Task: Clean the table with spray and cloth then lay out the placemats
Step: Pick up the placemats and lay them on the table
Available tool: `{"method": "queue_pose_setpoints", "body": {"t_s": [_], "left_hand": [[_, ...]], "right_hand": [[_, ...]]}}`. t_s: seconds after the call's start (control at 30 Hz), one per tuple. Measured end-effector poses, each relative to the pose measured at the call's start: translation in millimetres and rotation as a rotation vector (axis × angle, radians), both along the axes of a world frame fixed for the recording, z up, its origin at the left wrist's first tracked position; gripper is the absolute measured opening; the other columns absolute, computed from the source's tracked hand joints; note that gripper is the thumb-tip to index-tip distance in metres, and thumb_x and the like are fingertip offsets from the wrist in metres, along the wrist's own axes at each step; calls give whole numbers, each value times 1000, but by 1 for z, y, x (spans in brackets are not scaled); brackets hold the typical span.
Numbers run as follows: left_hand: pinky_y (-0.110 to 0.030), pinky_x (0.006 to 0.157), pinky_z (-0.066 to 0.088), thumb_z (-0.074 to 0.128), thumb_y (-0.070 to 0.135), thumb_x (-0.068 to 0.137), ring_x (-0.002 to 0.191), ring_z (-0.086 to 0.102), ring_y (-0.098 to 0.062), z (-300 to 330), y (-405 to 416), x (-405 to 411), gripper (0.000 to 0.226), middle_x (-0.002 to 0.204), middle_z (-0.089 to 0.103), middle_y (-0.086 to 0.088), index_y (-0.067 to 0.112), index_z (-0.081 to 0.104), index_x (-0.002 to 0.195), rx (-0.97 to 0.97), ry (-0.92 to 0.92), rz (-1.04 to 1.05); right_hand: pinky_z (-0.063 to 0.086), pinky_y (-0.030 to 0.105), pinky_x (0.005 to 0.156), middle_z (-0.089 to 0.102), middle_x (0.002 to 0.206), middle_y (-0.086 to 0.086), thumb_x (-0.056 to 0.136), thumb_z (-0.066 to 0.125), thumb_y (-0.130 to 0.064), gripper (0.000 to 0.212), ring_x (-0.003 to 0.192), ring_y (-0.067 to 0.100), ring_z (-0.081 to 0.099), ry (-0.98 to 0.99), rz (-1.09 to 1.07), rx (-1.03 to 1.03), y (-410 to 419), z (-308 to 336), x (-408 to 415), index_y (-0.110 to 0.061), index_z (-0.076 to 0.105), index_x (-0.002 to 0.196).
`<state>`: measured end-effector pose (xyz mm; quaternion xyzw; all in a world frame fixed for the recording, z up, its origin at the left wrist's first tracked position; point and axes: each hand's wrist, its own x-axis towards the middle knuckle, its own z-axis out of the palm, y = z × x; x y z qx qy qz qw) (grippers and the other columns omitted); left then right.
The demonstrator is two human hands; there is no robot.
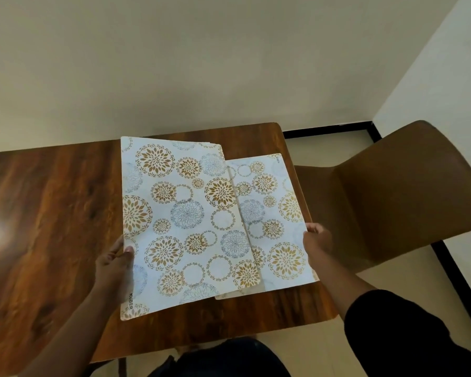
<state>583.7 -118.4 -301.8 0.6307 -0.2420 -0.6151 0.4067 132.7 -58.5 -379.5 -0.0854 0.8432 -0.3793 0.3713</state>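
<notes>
Two white placemats with gold and grey flower circles are over the right end of the wooden table (46, 213). My left hand (114, 265) grips the left edge of the upper placemat (180, 227), thumb on top, and that mat looks slightly lifted. The lower placemat (278, 227) lies partly under it, reaching the table's right edge. My right hand (317, 240) holds the lower placemat's right edge. More mat edges show beneath the lower one near the front. No spray bottle or cloth is in view.
A brown moulded chair (392, 200) stands just right of the table, its seat by the mats. A pale wall runs behind the table. Light floor with dark skirting shows at the right. My dark-clothed legs are below the table's front edge.
</notes>
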Motion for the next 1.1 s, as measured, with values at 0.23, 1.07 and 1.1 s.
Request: {"method": "queue_pose_setpoints", "body": {"t_s": [0.23,1.07,1.1], "left_hand": [[-28,59,64,42,4,115,84,80,-18,7,10,-19,40,125,74,-6,20,58,147,-23,-30,-48],[-43,81,67,43,4,114,119,71,-37,0,14,-21,45,135,74,-10,20,58,153,5,-8,24],[-43,83,67,44,4,114,120,71,-37,0,15,-21,45,136,73,-10,21,58,153,9,-11,28]], "right_hand": [[47,27,52,74,105,1,95,59,-7,25,77,21,71,7,1,13,3,-4,-2,-26,70,108],[61,38,66,73,98,1,94,62,-8,22,78,23,71,-4,-57,-5,1,-15,-7,-25,71,105],[61,38,66,73,98,1,93,62,-8,22,78,23,72,-4,-67,-5,0,-16,-7,-25,71,105]]}}
